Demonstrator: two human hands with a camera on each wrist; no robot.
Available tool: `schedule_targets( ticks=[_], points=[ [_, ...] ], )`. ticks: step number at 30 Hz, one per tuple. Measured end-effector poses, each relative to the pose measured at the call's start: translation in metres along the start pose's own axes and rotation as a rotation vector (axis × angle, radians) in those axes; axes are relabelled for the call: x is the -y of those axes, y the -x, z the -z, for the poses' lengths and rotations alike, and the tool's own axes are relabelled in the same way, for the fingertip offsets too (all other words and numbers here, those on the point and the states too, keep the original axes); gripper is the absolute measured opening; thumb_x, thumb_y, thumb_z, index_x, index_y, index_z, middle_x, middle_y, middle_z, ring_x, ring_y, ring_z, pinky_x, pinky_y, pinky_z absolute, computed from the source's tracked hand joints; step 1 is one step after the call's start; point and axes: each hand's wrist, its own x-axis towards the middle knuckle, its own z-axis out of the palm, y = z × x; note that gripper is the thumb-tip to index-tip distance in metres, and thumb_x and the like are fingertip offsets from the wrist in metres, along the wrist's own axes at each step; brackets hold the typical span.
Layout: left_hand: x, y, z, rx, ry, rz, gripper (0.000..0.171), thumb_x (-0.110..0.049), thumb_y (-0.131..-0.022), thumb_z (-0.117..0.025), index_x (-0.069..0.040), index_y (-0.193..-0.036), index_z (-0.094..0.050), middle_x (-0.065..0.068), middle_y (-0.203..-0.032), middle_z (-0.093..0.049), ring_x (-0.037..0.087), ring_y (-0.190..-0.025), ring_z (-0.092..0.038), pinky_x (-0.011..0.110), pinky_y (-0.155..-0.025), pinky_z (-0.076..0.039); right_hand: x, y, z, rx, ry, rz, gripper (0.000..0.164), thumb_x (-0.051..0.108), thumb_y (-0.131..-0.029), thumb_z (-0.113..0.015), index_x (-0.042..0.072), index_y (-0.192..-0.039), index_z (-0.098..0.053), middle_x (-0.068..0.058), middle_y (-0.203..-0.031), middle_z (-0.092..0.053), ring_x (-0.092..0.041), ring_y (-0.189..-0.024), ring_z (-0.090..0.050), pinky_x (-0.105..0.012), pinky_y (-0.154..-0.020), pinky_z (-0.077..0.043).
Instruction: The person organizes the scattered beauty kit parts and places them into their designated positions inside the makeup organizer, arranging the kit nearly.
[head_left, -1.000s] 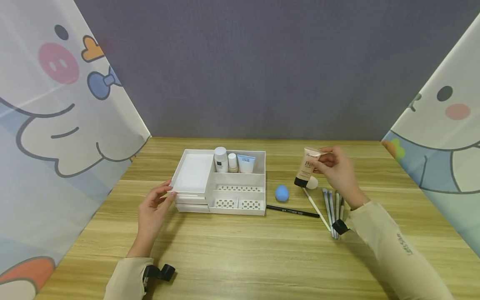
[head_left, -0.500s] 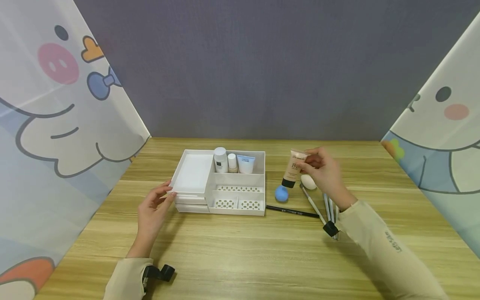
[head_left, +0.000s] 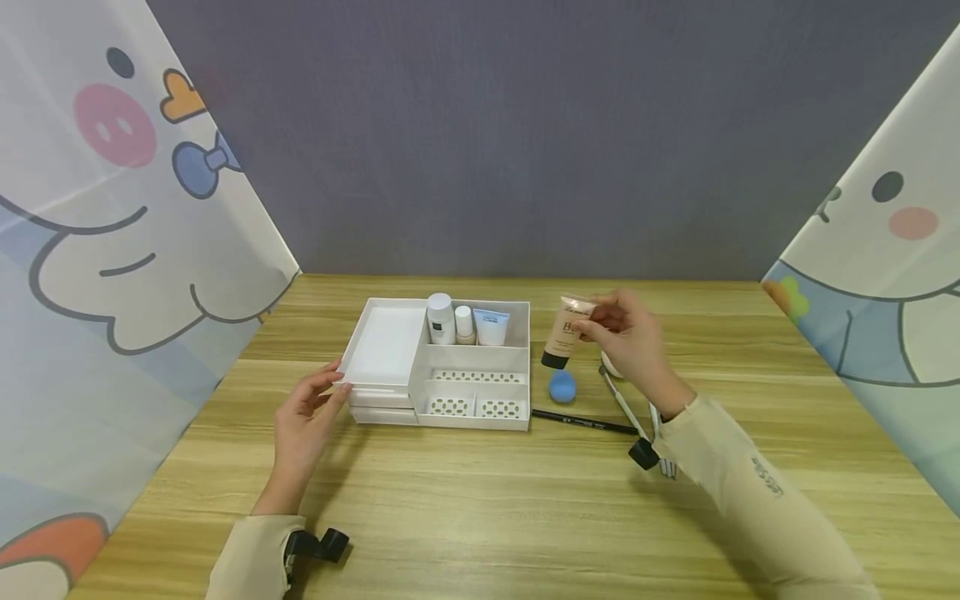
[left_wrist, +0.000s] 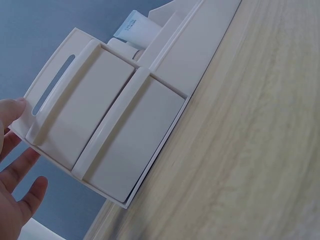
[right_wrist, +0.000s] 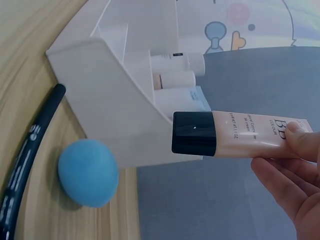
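Between the right hand's (head_left: 626,342) thumb and fingers is a beige BB cream tube (head_left: 567,332), pinched near its flat end with the black cap tilted down. The hand holds it above the table, right of the white makeup organizer (head_left: 480,423). In the organizer's back compartment stand a white bottle (head_left: 441,323), a small white-capped bottle (head_left: 465,325) and a pale blue and white tube (head_left: 491,327). My left hand (head_left: 303,425) grips the organizer's front left corner; in the left wrist view its thumb lies near the slot above two drawers (left_wrist: 132,135).
A blue makeup sponge (head_left: 562,387) and a black pen (head_left: 585,422) lie right of the organizer. A white makeup sponge (head_left: 609,365), a makeup brush (head_left: 622,402) and more slim brushes (head_left: 666,468) are partly hidden by the right arm. A grey panel (head_left: 480,142) stands behind.
My right hand has carried the BB cream tube leftward, from over the white sponge to above the blue sponge near the organizer. The left hand has stayed at the organizer's corner.
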Motion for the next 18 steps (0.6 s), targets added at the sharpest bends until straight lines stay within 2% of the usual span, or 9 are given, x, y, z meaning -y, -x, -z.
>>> schedule_targets(
  ticks=[6,13,18],
  points=[
    [-0.001,0.000,0.000,0.001,0.003,0.008,0.017,0.012,-0.088,-0.068,0.012,-0.104,-0.066,0.002,-0.123,-0.067,-0.003,-0.106,-0.061,0.012,-0.080,-0.050,0.007,-0.004,-0.007,-0.022,-0.045,0.050,0.031,-0.018,-0.080,-0.072,-0.011,-0.103,-0.053,-0.027,-0.087,-0.068,-0.003,-0.071,-0.066,-0.020,-0.064,-0.058],
    [-0.002,0.000,0.000,0.004,0.000,0.007,0.016,0.010,-0.088,-0.069,0.010,-0.104,-0.067,0.010,-0.124,-0.067,-0.003,-0.106,-0.061,0.013,-0.079,-0.050,0.006,-0.010,-0.014,-0.046,-0.128,0.114,0.030,-0.019,-0.078,-0.073,-0.014,-0.100,-0.052,-0.028,-0.086,-0.068,-0.008,-0.071,-0.068,-0.019,-0.064,-0.057],
    [-0.002,0.000,0.000,0.002,0.007,0.005,0.016,0.011,-0.088,-0.068,0.010,-0.104,-0.067,0.003,-0.122,-0.068,-0.003,-0.106,-0.061,0.013,-0.079,-0.050,0.005,-0.013,-0.020,-0.055,-0.200,0.146,0.031,-0.022,-0.077,-0.072,-0.013,-0.100,-0.053,-0.030,-0.085,-0.067,-0.008,-0.072,-0.068,-0.021,-0.064,-0.058]
  ],
)
